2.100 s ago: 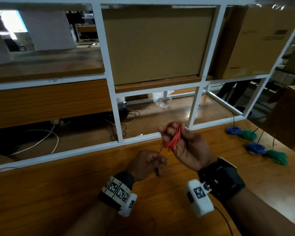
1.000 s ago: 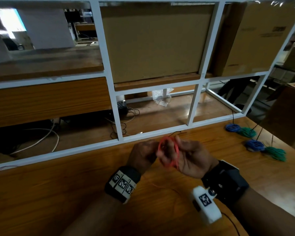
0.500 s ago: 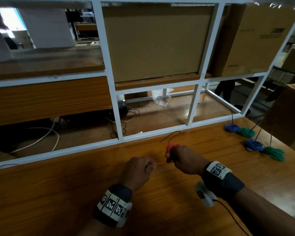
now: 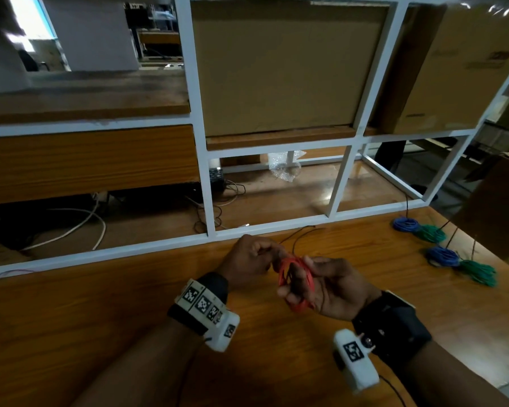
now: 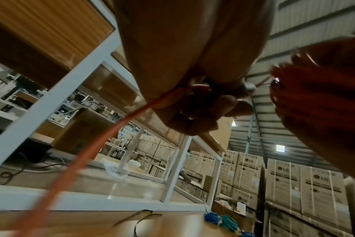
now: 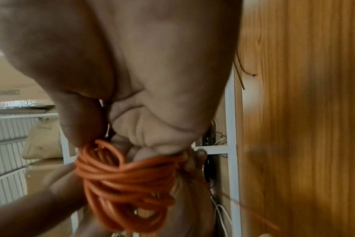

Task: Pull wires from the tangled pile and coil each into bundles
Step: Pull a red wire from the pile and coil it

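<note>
A red wire coil [image 4: 296, 282] is looped round the fingers of my right hand [image 4: 321, 289], which is turned palm up above the wooden table [image 4: 100, 318]. In the right wrist view the coil [image 6: 121, 179] wraps the fingers in several turns. My left hand [image 4: 256, 255] sits just left of the coil and pinches the wire's loose end. In the left wrist view that red wire [image 5: 95, 144] runs from the curled fingers [image 5: 195, 118] down to the lower left.
Two blue bundles [image 4: 406, 224] [image 4: 442, 255] and two green bundles [image 4: 431, 234] [image 4: 479, 273] lie at the table's right. A thin black wire [image 4: 301, 232] lies by the white frame rail [image 4: 159, 245]. Cardboard boxes [image 4: 467, 69] stand behind.
My right hand has turned palm up, showing the red coil on its fingers. My left hand has moved up and right to the coil, still holding the wire end.
</note>
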`<state>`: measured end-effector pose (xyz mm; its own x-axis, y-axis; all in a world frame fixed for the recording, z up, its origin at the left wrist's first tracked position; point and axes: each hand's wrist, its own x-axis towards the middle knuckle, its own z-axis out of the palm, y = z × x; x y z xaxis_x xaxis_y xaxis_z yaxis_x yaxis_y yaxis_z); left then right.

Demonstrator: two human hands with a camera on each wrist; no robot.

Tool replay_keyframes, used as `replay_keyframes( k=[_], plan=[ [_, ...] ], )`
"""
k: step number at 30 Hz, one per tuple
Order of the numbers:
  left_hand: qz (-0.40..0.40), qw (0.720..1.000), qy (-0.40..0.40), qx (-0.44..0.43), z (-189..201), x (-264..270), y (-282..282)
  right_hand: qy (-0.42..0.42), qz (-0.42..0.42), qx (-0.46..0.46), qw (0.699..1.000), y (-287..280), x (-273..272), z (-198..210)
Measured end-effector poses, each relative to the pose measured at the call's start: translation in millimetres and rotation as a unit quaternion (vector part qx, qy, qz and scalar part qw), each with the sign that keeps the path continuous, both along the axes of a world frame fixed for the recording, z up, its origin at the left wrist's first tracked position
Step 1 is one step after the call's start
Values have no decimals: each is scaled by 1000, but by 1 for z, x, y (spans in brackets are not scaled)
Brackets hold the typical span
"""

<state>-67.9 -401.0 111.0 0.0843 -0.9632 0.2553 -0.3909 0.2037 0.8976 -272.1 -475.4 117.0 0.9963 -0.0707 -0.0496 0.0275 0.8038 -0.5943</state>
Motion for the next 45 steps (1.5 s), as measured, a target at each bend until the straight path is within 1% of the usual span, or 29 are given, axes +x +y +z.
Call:
replay_keyframes(
  k=[4,7,9,10,12,14,15,16,17,18,19,21,23,24,25,26,28,30,31,32,33,36,39,40,41,42,43,44,45],
  plan=[
    [-5,998,68,16,-7,-20,-7,-87,-72,50,992,5,13,9],
    [36,989,108,93,-13,-42,-4,-101,-181,79,975,-1,20,14],
    [21,980,141,139,-21,-51,1,-82,-269,59,958,-6,22,18],
    [10,980,126,152,-26,-54,4,-52,-325,15,944,-9,23,19],
    [-6,984,61,166,-37,-53,12,39,-427,-141,892,-13,25,13],
    [-11,985,8,174,-41,-48,19,127,-451,-292,834,-15,28,4],
    [-13,985,-14,171,-40,-45,22,166,-446,-388,789,-16,29,-2],
    [-13,986,-35,165,-37,-43,25,205,-429,-498,725,-16,30,-5],
    [-12,986,-63,155,-34,-41,26,239,-387,-600,658,-18,30,-9],
    [-7,985,-102,140,-30,-38,27,265,-320,-672,612,-19,30,-12],
    [0,979,-158,127,-27,-33,29,288,-241,-712,593,-18,31,-12],
    [17,952,-278,126,-23,-17,33,327,-88,-745,575,-12,31,-14],
    [26,928,-350,128,-25,3,38,343,6,-761,551,-6,29,-14],
    [31,922,-366,122,-26,12,39,339,38,-750,567,-2,27,-14],
    [40,920,-373,115,-28,18,39,329,70,-722,605,1,25,-13],
    [47,921,-372,108,-27,23,37,310,104,-680,656,3,24,-12],
    [43,927,-362,85,-20,27,31,247,145,-566,773,6,20,-13],
    [21,948,-316,34,-10,29,24,164,125,-380,902,6,13,-16],
    [15,960,-281,9,-5,29,21,122,109,-280,946,5,9,-18],
    [11,968,-252,-14,-2,29,17,80,99,-207,970,4,5,-20],
    [12,972,-231,-32,0,26,12,42,98,-164,981,4,2,-20],
    [8,983,-176,-59,-5,11,-1,-48,68,-109,991,12,4,-11],
    [18,998,-53,4,-16,-10,-6,-85,-40,3,996,11,11,-2],
    [34,999,-33,25,-24,-18,-5,-96,-87,13,991,6,11,-2],
    [51,997,-38,41,-33,-26,-4,-109,-123,10,986,2,12,1],
    [43,997,-37,60,-41,-35,-2,-101,-169,4,980,-4,12,0],
    [9,996,-26,83,-46,-46,1,-79,-208,-6,975,-7,10,1],
    [-37,993,-17,107,-48,-57,3,-37,-268,-70,960,-11,9,-1],
    [-73,988,-24,133,-48,-67,5,22,-333,-190,924,-16,6,-5]
  ],
)
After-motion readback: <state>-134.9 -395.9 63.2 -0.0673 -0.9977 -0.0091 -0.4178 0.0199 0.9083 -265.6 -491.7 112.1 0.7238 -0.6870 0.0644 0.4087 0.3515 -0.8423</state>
